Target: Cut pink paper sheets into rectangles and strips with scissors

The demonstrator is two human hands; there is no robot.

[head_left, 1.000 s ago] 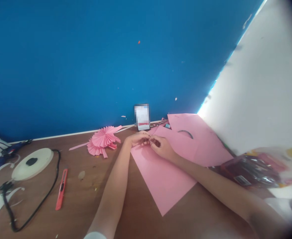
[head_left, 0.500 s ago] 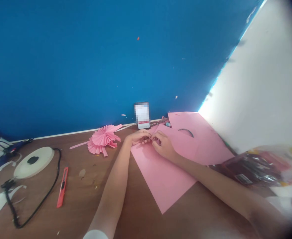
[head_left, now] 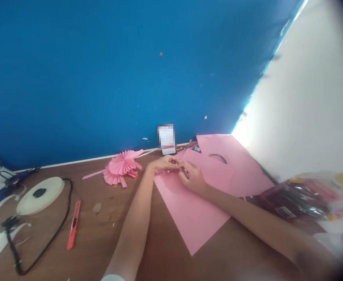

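Note:
A large pink paper sheet (head_left: 190,218) lies slantwise on the brown table, one corner pointing towards me. Over its far edge my left hand (head_left: 166,164) and my right hand (head_left: 191,176) meet, fingertips almost touching. Both are closed in a pinch on the pink paper near that edge. The fingers cover most of what they grip, so its exact shape is hidden. To the left of my hands rest pleated pink paper fans (head_left: 122,163), with loose strips sticking out of them.
A phone (head_left: 167,138) leans on the blue wall. More pink paper (head_left: 247,175) lies at the right, beside a dark plastic packet (head_left: 294,203). On the left are a red box cutter (head_left: 73,225), a round cream disc (head_left: 50,192) and a black cable (head_left: 68,210).
The whole view has shifted slightly, so the table items appear a little lower. My hands stay together at the paper's far edge, with only small finger movements.

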